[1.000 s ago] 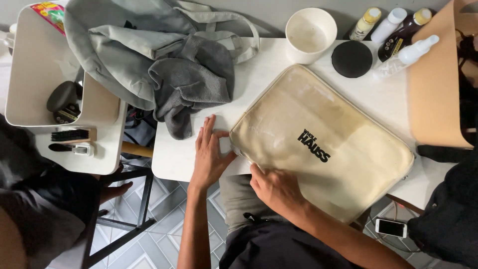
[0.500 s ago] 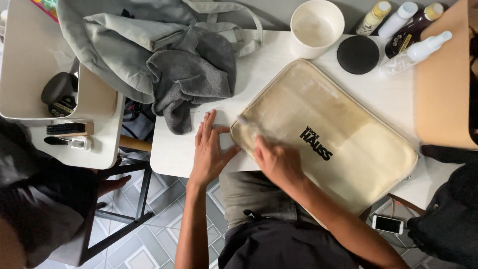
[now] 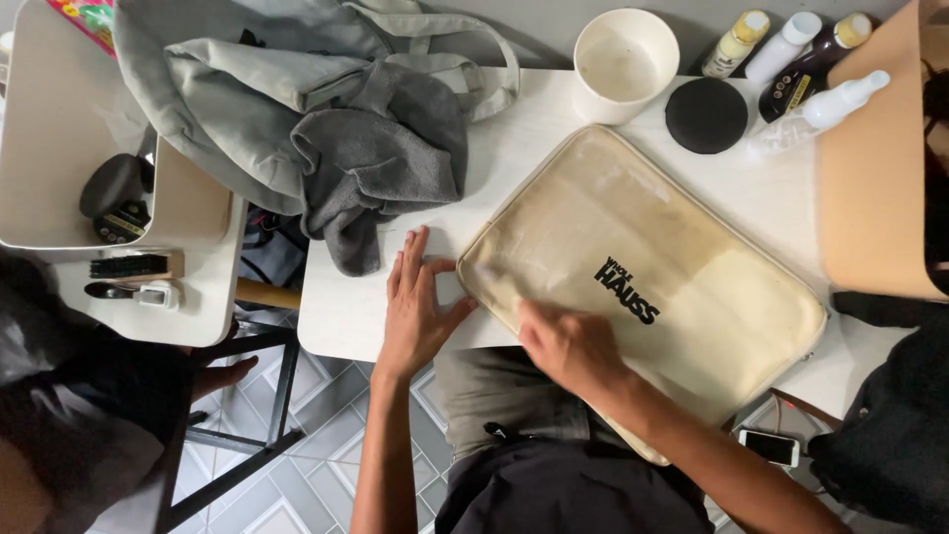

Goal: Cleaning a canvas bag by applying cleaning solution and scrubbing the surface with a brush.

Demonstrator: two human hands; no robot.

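The sleeve (image 3: 643, 287), a flat beige padded case with rounded corners and black print, lies at a slant across the white table (image 3: 346, 316). Its lower left corner sits at the table's near edge, directly between your two hands.

Your left hand (image 3: 415, 311) lies flat on the table, palm down, just beside the sleeve's left corner. The fingers (image 3: 405, 262) are spread and point away from you; the thumb reaches right and touches the sleeve's edge. This hand grips nothing; it only presses down.

Your right hand (image 3: 568, 346) rests on top of the sleeve, near its lower edge, left of the black print. It is blurred, so you cannot tell from this view whether the fingers are curled or flat, nor whether they hold anything against the fabric. Contact with the sleeve's surface is plain.

Beyond your left hand, a grey cloth (image 3: 386, 158) lies bunched on the table, touching a pale grey bag (image 3: 247, 89) heaped behind it. The cloth's lower tip is near your fingertips but apart from them.

At the table's far side stand a white cup (image 3: 625, 64), a black round disc (image 3: 706, 115) and a row of small bottles (image 3: 791, 54), all well apart from both hands. A phone (image 3: 769, 447) lies below the table's right end.
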